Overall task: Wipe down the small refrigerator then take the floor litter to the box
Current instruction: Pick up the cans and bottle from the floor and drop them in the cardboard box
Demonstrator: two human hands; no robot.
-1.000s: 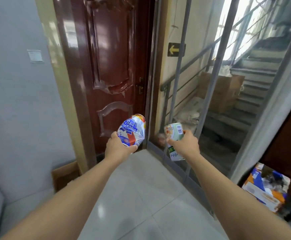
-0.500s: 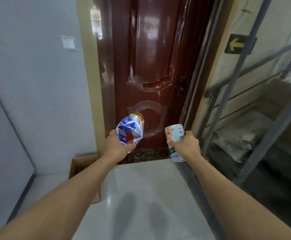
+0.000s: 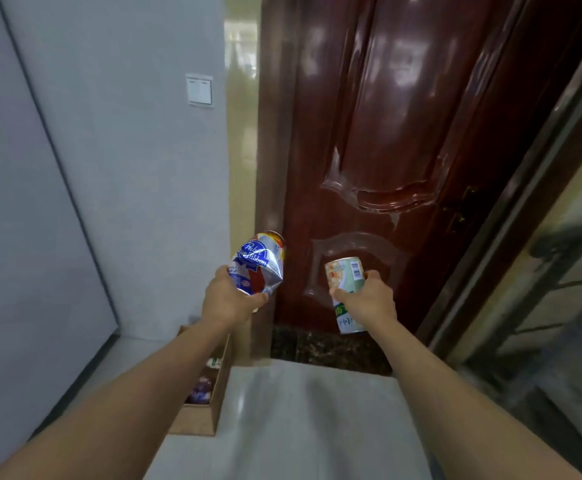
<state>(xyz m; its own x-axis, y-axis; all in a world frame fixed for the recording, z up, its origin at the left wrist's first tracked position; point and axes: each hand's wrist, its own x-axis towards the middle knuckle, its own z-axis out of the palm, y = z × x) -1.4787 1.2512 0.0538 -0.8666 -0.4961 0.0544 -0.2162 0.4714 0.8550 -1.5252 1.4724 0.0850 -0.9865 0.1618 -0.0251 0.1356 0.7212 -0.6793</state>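
crushed can [image 3: 258, 266]: blue-silver-red | can [image 3: 346, 292]: white-green | door [image 3: 404, 133]: red-brown

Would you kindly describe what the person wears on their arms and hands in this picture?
Nothing is worn: both forearms are bare right down to the frame's lower edge, with no sleeves visible. The left hand and the right hand carry no gloves, rings, watch or bracelets.

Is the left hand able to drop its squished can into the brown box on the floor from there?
Probably yes. The left hand grips the crushed blue and silver can roughly above the open brown cardboard box by the grey wall. Only the left forearm crosses the opening, though the hand looks high, so lowering first seems wise.
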